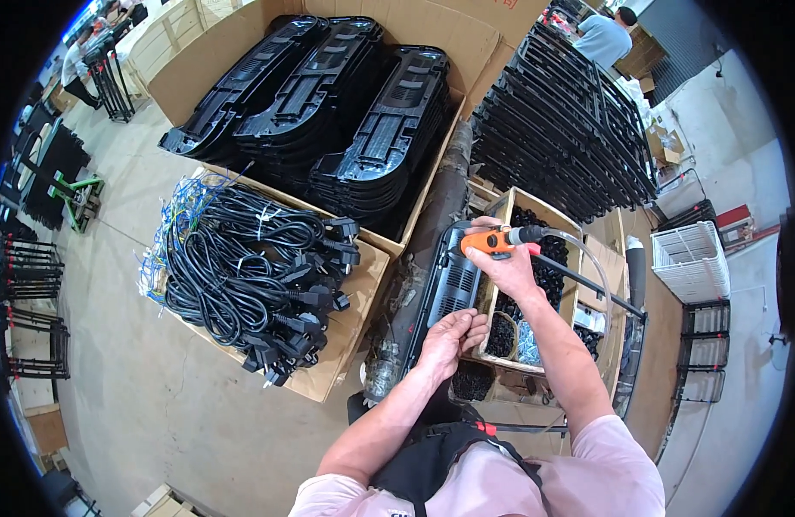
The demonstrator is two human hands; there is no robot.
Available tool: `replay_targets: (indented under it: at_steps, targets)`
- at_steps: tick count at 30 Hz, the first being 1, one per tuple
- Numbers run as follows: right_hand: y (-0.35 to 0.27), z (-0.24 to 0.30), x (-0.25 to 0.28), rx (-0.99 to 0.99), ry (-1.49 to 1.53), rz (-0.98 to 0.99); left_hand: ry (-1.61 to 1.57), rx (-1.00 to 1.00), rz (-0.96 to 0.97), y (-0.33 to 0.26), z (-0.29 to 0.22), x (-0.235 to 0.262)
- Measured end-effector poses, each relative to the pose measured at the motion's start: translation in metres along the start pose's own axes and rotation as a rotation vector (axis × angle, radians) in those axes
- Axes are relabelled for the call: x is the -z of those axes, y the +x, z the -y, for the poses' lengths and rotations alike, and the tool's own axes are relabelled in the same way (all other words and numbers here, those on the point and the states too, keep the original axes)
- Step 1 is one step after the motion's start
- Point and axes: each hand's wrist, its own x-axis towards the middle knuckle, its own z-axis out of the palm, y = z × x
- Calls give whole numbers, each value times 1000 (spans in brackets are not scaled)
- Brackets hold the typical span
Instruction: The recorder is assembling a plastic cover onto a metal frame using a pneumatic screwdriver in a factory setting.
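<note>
Gripping the orange pneumatic screwdriver [492, 242] in my right hand [511, 269], fingers wrapped fully round its body, I've got the tip down over the upper end of the long black plastic panel [449, 289] lying in front of me. To do this well, I reckon I want the tool square to the panel, not leaning, and I want steady pressure before I squeeze, or the bit could skip out and scar the plastic. My left hand [449, 338] sits lower down, fingers curled and close together at the panel's near edge, beside the small round tub of dark screws [501, 336]; whether it's pinching a screw or just bracing the panel, I can't tell from here. I'd judge it should press the panel flat so nothing twists under the driver. The clear air hose [587, 258] loops off the back of the tool to my right, and it's best kept slack and away from the bit. Just beyond my right hand is the wooden box [505, 207] filled with small black parts [548, 258]. Further out on my left, a cardboard tray holds bundled black power cords [242, 276], and behind that a big carton [208, 60] carries stacks of black moulded panels [329, 103]. On my right, black frames [561, 129] stand racked together, with a white wire grille [690, 260] beyond.
</note>
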Motion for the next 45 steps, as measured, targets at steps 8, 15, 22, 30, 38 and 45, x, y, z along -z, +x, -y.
replay_targets:
  at_steps: [8, 15, 22, 30, 38, 45]
  targets:
    - [10, -9, -2, 26, 4, 42, 15, -24, -87, -2, -2, 2]
    - [13, -7, -3, 33, -49, 40, -39, -53, -144, -4, -6, 5]
    - [-25, 6, 8, 61, 212, -75, -113, -93, -224, 4, -8, 7]
    - [-99, 19, 25, -24, 367, -14, -230, -128, -173, 21, -16, 2]
    - [-112, 19, 33, -45, 344, -41, -173, -123, -141, 17, -13, -3]
    - [-116, 20, 32, -36, 353, -22, -158, -127, -93, 14, -13, 2]
